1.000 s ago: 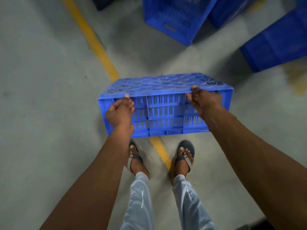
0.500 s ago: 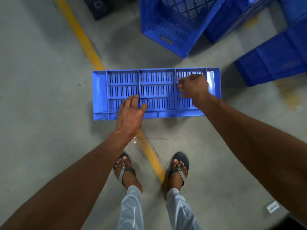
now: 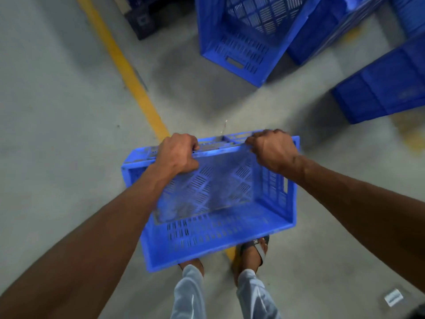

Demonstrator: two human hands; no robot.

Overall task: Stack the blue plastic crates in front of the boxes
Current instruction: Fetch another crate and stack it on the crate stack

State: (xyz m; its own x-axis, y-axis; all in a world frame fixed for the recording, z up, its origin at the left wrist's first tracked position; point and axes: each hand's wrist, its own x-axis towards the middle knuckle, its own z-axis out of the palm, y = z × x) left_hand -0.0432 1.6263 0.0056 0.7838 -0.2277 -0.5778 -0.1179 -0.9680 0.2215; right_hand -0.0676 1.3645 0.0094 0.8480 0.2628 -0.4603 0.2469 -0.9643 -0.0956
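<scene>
Both sets of fingers are curled over the far rim of the blue crate [image 3: 213,203], so we see a firm grip on each side: the left hand [image 3: 178,155] clamps the rim toward 10 o'clock of the crate's opening, and the right hand [image 3: 271,150] clamps it toward 1 o'clock. We see only knuckles and the backs of the hands; the fingertips are hidden behind the rim. The crate hangs from that rim, tilted with its open mouth facing us and its slotted bottom panel visible inside. Its near wall sits at 6 o'clock, covering most of the left foot, while the right foot in a sandal [image 3: 253,252] shows just past the crate's lower right corner. We cannot tell whether the crate touches the floor [image 3: 57,111].

Farther out, a yellow line [image 3: 128,74] runs from 11 o'clock down under the crate. At 12 o'clock an upright blue crate [image 3: 239,47] stands open, with more blue crates [image 3: 386,88] toward 2 o'clock, cut off by the frame edge and blurred. A dark object [image 3: 142,19] at 11 o'clock is too cropped to identify. A small white tag [image 3: 393,300] lies at 5 o'clock, its print unreadable.
</scene>
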